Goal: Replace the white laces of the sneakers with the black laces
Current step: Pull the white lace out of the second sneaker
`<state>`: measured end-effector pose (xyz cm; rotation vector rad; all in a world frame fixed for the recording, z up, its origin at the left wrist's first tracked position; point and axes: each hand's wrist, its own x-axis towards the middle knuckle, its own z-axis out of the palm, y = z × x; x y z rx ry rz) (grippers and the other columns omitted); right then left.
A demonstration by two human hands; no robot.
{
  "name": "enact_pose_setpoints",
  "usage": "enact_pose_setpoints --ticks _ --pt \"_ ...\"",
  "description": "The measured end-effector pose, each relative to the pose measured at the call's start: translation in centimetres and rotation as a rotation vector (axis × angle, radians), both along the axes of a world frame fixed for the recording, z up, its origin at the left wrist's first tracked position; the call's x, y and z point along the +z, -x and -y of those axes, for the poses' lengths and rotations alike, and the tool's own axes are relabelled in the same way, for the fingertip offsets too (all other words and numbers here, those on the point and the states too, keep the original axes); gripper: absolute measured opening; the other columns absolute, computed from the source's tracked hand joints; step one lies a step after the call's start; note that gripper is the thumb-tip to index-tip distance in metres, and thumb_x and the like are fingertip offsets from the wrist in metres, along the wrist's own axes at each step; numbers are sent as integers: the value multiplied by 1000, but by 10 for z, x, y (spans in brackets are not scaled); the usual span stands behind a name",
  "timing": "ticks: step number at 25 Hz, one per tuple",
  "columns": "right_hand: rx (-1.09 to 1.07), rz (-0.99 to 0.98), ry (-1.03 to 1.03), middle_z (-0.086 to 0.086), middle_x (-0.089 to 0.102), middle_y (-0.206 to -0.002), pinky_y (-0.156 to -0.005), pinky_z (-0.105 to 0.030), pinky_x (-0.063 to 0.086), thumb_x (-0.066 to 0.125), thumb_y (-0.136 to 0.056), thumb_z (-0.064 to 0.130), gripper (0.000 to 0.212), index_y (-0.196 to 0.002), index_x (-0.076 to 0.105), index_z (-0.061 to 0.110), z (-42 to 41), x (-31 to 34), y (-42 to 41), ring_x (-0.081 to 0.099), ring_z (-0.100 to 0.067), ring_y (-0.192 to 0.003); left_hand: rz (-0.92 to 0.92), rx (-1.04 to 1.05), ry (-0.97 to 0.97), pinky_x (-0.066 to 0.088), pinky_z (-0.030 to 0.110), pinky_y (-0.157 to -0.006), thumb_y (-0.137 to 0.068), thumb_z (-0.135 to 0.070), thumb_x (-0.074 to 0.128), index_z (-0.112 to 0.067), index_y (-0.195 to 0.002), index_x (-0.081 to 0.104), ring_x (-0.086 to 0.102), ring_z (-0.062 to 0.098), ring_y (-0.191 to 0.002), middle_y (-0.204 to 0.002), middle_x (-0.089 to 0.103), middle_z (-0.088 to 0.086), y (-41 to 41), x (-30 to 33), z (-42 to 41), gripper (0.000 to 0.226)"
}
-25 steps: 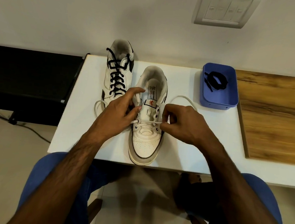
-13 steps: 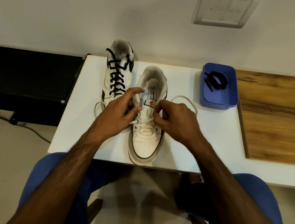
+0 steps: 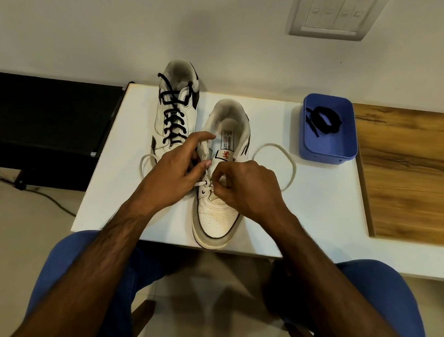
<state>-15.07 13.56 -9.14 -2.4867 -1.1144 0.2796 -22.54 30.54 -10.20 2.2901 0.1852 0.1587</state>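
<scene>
Over the near sneaker (image 3: 218,211), at its lowest eyelets, the right hand (image 3: 246,189) had come in from the sneaker's right edge, where it had been a second before, to the middle of the tongue, and its fingertips were pinching the white lace (image 3: 283,157) at the last crossing. The left hand (image 3: 173,176) had kept its place on the sneaker's left side, fingers curled around the eyelet flap and thumb stretched up toward the collar, steadying the shoe. Judging by that shift, the person was working the final run of white lace out of the bottom holes; only that one bar appeared to be left threaded, so this sneaker was close to bare. The freed length of the lace looped out on the worktop (image 3: 319,203) to the right of the right hand, and another loop showed just left of the left hand. Farther off on the left, the other sneaker (image 3: 176,110) already wore a black lace. Far right, a blue tray (image 3: 327,150) held the remaining black lace (image 3: 324,121), well apart from both hands.
</scene>
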Motion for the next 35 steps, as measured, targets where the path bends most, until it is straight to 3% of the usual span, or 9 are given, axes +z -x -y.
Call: enact_pose_setpoints --ticks 5,8,11,14,20,23,26,29,35 --pt "-186 46 -96 12 55 -64 -57 -26 39 61 -80 50 19 -88 62 33 37 13 -23 55 -9 -64 -11 -7 30 48 18 -68 -102 -24 57 -36 -142 41 62 5 -76 -84 63 -4 0 1 -1 46" --pt "-155 62 -162 16 50 -57 -58 -26 40 59 -87 47 18 -99 65 36 35 12 -18 52 -6 -59 -14 -3 29 46 14 -67 -101 -24 57 -37 -142 40 62 5 -77 -84 62 -6 0 1 -1 45" --pt "-1 109 -118 11 68 -74 -63 -26 39 60 -94 39 27 -120 67 34 13 3 1 66 -16 -73 -6 -1 22 48 15 -68 -102 -25 57 -37 -142 40 62 6 -78 -85 63 -6 0 1 1 45" --pt "36 117 -20 3 75 -94 -65 -28 36 54 -97 38 26 -121 65 33 -1 -8 6 69 -24 -86 -3 -4 15 50 21 -70 -102 -25 57 -38 -142 39 64 9 -78 -86 64 -1 0 0 1 46" --pt "-112 66 -70 10 62 -76 -63 -29 43 62 -89 42 18 -101 60 27 23 6 -14 61 -17 -71 -1 -6 22 48 19 -68 -101 -24 58 -35 -142 41 62 9 -76 -83 62 -3 0 1 0 46" --pt "-193 58 -145 15 56 -67 -61 -27 43 64 -89 38 16 -104 66 32 33 12 -18 57 -12 -67 -3 -8 19 49 24 -69 -101 -24 58 -36 -142 40 62 11 -75 -83 62 -3 0 0 -1 46" --pt "-43 53 -89 11 69 -81 -67 -28 46 61 -94 36 27 -121 67 36 16 5 -1 67 -17 -79 4 -6 20 50 23 -70 -101 -25 58 -36 -142 41 63 10 -76 -83 63 -4 0 1 1 46" --pt "17 73 13 2 74 -96 -68 -30 44 56 -96 38 22 -116 66 34 -1 -7 8 68 -24 -87 1 1 2 51 25 -71 -101 -26 57 -37 -142 40 63 10 -77 -84 63 -2 -1 0 0 46" --pt "-167 49 -97 14 62 -76 -66 -31 50 61 -88 45 20 -101 64 30 26 7 -15 64 -16 -76 2 -16 25 50 26 -70 -101 -25 58 -35 -142 41 63 13 -75 -84 63 1 0 0 -1 45"
